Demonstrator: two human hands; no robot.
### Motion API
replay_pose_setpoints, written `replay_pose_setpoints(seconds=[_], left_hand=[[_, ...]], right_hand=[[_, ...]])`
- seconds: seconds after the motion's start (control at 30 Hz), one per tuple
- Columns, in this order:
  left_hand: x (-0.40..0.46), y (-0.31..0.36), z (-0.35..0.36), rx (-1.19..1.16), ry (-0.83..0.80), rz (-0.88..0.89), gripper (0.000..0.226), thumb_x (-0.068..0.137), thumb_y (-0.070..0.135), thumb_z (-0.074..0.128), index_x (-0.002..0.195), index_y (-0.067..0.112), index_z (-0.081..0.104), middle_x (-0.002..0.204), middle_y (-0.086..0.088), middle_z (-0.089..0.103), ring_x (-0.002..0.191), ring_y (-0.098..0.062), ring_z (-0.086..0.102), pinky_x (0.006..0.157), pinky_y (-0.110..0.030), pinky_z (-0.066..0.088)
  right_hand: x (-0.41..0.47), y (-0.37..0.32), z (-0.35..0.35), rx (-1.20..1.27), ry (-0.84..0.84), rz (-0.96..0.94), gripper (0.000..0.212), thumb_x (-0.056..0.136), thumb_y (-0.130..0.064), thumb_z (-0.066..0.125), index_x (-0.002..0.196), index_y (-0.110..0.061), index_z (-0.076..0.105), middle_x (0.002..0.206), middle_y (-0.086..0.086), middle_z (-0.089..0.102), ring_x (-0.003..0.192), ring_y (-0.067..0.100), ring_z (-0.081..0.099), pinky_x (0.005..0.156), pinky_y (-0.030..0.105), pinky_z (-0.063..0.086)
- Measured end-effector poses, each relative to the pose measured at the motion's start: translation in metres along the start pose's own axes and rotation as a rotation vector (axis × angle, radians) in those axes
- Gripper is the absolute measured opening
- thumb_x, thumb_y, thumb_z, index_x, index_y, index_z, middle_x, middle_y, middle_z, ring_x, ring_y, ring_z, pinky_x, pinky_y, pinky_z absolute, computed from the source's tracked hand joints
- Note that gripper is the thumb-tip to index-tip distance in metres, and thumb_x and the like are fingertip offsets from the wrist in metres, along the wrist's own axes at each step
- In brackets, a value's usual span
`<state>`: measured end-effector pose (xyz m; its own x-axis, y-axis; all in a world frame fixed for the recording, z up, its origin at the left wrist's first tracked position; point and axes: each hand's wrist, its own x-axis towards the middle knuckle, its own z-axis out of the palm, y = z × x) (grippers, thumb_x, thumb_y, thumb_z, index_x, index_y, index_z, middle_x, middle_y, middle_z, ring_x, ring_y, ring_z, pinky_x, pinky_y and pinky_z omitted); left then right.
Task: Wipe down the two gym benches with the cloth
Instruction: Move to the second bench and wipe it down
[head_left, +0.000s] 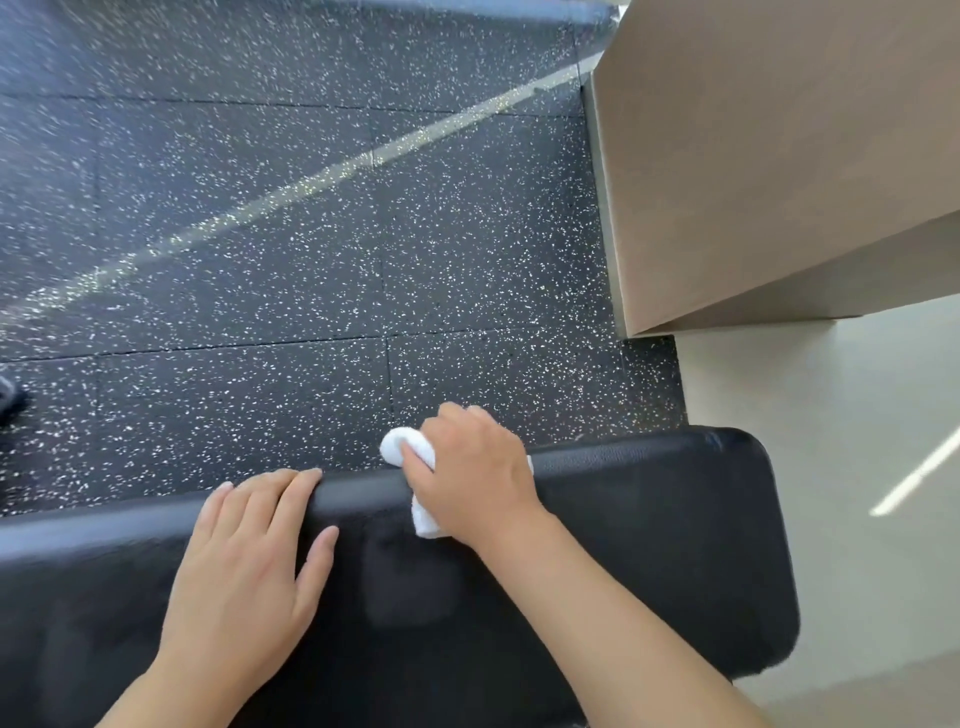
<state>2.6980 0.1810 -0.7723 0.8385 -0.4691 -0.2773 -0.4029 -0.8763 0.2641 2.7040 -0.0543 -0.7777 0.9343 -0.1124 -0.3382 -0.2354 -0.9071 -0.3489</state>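
Note:
A black padded gym bench runs across the bottom of the head view, its rounded end at the right. My right hand grips a white cloth and holds it against the bench's far edge; most of the cloth is hidden under the hand. My left hand lies flat on the pad to the left, fingers straight and reaching over the far edge. Only one bench is in view.
Black rubber floor with white speckles lies beyond the bench. A tan pillar or wall corner rises at the upper right, with pale floor below it, right of the bench end. A dark object shows at the left edge.

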Motion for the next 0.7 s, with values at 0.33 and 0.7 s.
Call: replay_pose_setpoints(seconds=[0.33, 0.7], left_hand=[[-0.020, -0.034, 0.004, -0.112, 0.083, 0.068, 0.054, 0.102, 0.033, 0.043, 0.148, 0.008, 0.055, 0.145, -0.009, 0.055, 0.136, -0.034, 0.053, 0.125, -0.054, 0.029], [-0.063, -0.171, -0.030, -0.106, 0.074, 0.005, 0.054, 0.101, 0.037, 0.045, 0.146, 0.011, 0.059, 0.148, -0.010, 0.054, 0.142, -0.036, 0.050, 0.124, -0.055, 0.029]], right_hand=[[-0.012, 0.099, -0.027, -0.273, 0.064, 0.273, 0.034, 0.096, -0.038, 0.051, 0.068, -0.019, 0.050, 0.075, -0.005, 0.046, 0.076, 0.023, 0.048, 0.058, 0.035, 0.034], [0.021, -0.186, 0.072, -0.064, 0.159, -0.003, 0.031, 0.088, -0.038, 0.046, 0.063, -0.020, 0.050, 0.071, -0.002, 0.052, 0.068, 0.024, 0.051, 0.054, 0.035, 0.035]])
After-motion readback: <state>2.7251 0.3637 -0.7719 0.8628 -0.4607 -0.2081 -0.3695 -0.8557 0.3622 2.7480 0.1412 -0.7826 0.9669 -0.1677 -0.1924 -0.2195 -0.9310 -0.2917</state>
